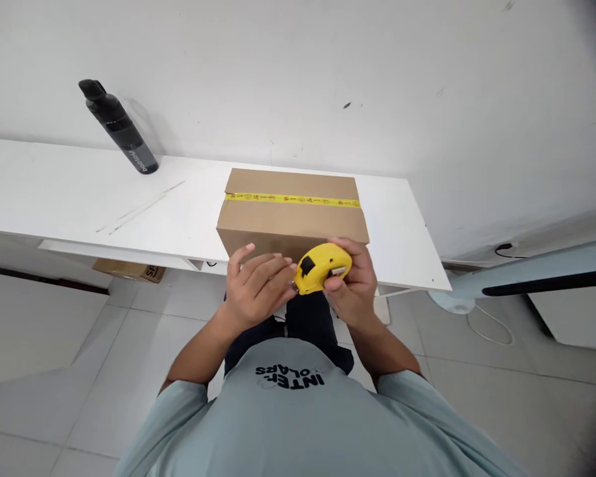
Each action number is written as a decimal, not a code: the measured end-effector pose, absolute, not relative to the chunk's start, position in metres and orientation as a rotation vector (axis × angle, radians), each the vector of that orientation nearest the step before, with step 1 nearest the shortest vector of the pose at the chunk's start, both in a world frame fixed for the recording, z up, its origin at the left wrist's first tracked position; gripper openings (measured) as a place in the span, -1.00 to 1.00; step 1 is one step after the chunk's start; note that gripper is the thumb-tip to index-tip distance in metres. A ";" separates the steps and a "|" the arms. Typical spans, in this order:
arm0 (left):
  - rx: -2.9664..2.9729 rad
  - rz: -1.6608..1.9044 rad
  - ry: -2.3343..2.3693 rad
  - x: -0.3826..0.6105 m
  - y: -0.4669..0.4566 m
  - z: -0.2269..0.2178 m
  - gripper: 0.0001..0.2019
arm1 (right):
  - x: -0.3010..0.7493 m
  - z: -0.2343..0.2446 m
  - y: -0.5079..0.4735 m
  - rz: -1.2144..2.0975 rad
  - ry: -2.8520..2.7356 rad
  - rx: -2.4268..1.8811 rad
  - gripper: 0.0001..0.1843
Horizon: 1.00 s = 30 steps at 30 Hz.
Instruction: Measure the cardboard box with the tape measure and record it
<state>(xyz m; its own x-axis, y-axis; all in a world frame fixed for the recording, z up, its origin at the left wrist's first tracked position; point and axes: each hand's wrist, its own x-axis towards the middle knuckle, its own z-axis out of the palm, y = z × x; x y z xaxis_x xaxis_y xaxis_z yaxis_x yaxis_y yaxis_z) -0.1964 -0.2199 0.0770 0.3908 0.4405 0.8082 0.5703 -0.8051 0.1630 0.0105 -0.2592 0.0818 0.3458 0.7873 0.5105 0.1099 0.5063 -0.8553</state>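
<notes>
A yellow tape measure (322,266) with a black lock button is held in my right hand (355,281), its fingers and thumb closed around the right side of the case. My left hand (258,285) has its fingertips gathered at the small metal end hook (295,285) on the case's left. One finger of that hand sticks up, away from the others. Just beyond both hands, a brown cardboard box (288,222) sealed with yellow printed tape (293,199) lies on a white shelf (179,205). My hands cover part of its near face.
On the shelf's left part a black bottle (122,129) stands near the wall. Below is another cardboard box (129,269) on the tiled floor. A light-blue panel with a black strip (551,281) juts in at the right, with a white cable (491,331) under it.
</notes>
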 end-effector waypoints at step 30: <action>-2.198 -1.294 -1.208 -0.288 -0.136 0.079 -0.77 | 0.126 0.069 -0.221 0.375 -0.863 -1.161 -0.27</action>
<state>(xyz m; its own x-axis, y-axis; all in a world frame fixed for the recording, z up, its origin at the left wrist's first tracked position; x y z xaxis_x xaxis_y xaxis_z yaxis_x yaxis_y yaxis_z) -0.2882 -0.1362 0.0793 0.2327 0.5061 0.8305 0.7938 -0.5922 0.1385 0.1259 -0.2214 0.0693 0.6337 0.6646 0.3958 0.1643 0.3844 -0.9084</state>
